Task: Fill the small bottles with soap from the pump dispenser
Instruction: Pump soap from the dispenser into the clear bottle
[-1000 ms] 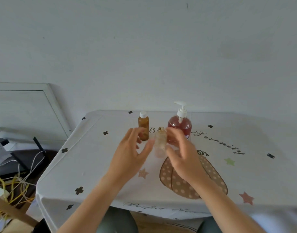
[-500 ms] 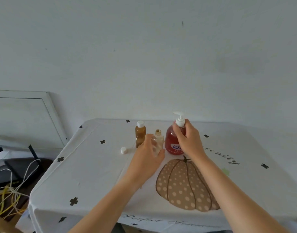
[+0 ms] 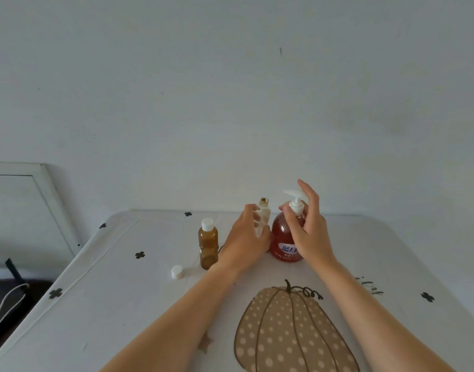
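Observation:
My left hand (image 3: 245, 238) grips a small clear bottle (image 3: 262, 214) with an open brown neck, held upright just left of the pump dispenser (image 3: 284, 237). The dispenser is a red soap bottle with a white pump head, its nozzle pointing left toward the small bottle. My right hand (image 3: 309, 226) is at the pump collar, thumb and fingers around the white neck, index finger raised behind the pump head. A second small bottle (image 3: 208, 244), amber with a white cap, stands to the left. A loose white cap (image 3: 177, 271) lies on the cloth in front of it.
The table (image 3: 109, 304) wears a white cloth with black clovers and a dotted pumpkin print near me. A plain wall rises behind the table. A white framed panel (image 3: 29, 210) leans at the left, with cables on the floor below it.
My left hand lifted the clear bottle up beside the pump nozzle. My right hand shifted up on the dispenser's neck, with the index finger now raised. The view moved closer to the table.

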